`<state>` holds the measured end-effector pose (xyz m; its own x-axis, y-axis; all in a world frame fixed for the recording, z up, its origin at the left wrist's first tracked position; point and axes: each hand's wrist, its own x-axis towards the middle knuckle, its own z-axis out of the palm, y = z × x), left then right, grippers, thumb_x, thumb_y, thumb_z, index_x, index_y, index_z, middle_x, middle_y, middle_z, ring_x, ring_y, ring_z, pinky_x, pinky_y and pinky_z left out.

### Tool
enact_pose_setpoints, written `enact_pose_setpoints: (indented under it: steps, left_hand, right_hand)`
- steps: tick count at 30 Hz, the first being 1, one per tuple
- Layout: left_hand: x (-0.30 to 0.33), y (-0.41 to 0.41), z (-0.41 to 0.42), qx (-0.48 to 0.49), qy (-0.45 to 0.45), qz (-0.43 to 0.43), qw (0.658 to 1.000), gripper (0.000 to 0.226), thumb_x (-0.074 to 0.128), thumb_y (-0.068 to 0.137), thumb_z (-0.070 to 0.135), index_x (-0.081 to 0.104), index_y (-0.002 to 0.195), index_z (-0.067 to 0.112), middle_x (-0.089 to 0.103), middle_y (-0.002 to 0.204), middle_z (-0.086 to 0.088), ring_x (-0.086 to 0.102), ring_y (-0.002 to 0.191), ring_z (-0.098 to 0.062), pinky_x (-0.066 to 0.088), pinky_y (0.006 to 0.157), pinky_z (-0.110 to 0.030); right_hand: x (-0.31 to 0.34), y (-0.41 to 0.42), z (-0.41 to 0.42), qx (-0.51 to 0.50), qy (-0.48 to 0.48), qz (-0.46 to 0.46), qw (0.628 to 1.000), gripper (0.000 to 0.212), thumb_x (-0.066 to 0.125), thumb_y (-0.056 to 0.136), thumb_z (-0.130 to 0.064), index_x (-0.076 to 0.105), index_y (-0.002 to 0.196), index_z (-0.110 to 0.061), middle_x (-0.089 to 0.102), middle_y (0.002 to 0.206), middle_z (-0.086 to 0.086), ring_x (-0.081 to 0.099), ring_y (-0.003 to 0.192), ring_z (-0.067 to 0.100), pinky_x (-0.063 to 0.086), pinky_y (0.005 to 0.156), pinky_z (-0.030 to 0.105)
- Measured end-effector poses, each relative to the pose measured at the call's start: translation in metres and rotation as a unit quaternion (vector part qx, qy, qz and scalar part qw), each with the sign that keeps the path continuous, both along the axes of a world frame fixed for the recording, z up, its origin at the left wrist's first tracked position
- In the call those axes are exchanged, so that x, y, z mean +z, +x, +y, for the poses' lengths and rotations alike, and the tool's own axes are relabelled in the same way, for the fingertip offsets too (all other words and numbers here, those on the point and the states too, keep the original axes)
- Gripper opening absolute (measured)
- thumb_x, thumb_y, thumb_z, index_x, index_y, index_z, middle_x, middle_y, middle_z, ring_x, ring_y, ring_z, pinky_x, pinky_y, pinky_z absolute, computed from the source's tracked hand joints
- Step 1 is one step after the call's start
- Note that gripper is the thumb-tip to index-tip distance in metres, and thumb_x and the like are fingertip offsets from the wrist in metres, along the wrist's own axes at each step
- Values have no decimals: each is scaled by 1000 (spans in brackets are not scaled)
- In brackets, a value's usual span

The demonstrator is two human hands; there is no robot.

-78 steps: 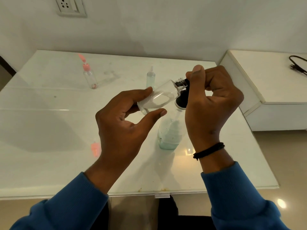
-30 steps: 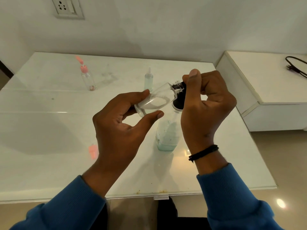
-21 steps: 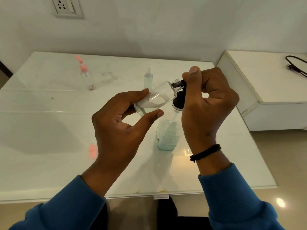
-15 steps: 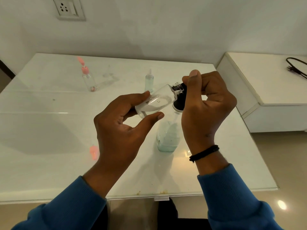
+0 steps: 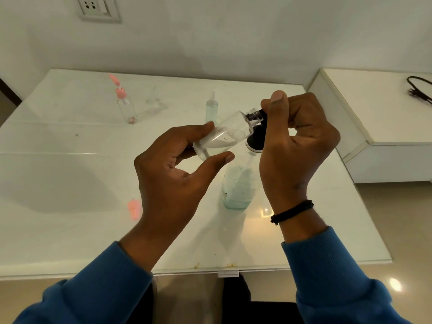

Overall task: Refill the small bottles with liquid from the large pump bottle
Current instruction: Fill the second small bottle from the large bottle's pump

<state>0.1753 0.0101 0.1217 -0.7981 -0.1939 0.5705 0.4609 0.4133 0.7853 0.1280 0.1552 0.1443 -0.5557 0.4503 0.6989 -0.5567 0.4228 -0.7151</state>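
From the head view, looking down over the table [image 5: 58, 230]: the left hand [image 5: 173, 183] holds a small clear bottle [image 5: 224, 136] above the table, tilted with its base low toward the palm and its open threaded neck raised to the right; the forefinger lies along the upper side of the bottle and the thumb presses the lower side near the base, so the bottle is pinched between them; a little whitish liquid sits along its lower side; the right hand [image 5: 294, 146] is closed round the black pump head [image 5: 257, 136] of the large pump bottle [image 5: 238, 188], thumb upright at the left, fingers curled over the top; the black nozzle meets the neck of the small bottle, just at the right thumb; the two hands are near one another but not touching, joined only by the small bottle and the pump; the large pump bottle stands upright on the table below and between the wrists, pale green liquid in its lower part.

Farther back on the table stands a small bottle with a pink pump [image 5: 125, 104], and to its right a small pale green bottle [image 5: 212, 108] just behind the left fingertips; a pink cap [image 5: 134, 208] lies on the table left of the left wrist; a wall socket [image 5: 98, 7] sits above; a white side cabinet [image 5: 374, 118] with a black cable [image 5: 418, 88] stands at the right.
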Motion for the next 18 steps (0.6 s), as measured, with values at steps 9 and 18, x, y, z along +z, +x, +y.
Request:
enact_pose_setpoints:
  steps: [9,18]
  left_hand:
    - [2,0,-1,-4,13,5,1000,45,89,80,25,70,119,12,70,115,6,70,107,-10,58,86,-20]
    - [0,0,0,4,3,4,1000,46,88,80,26,71,119,9,71,116,4,69,107,-10,57,86,-17]
  right_hand:
    - [2,-1,0,-4,2,4,1000,31,63,98,-5,66,69,6,63,67,16,57,63,25,47,59,29]
    - [2,-2,1,-2,5,5,1000,31,62,97,-6,66,68,5,62,65,15,56,63,24,45,60,24]
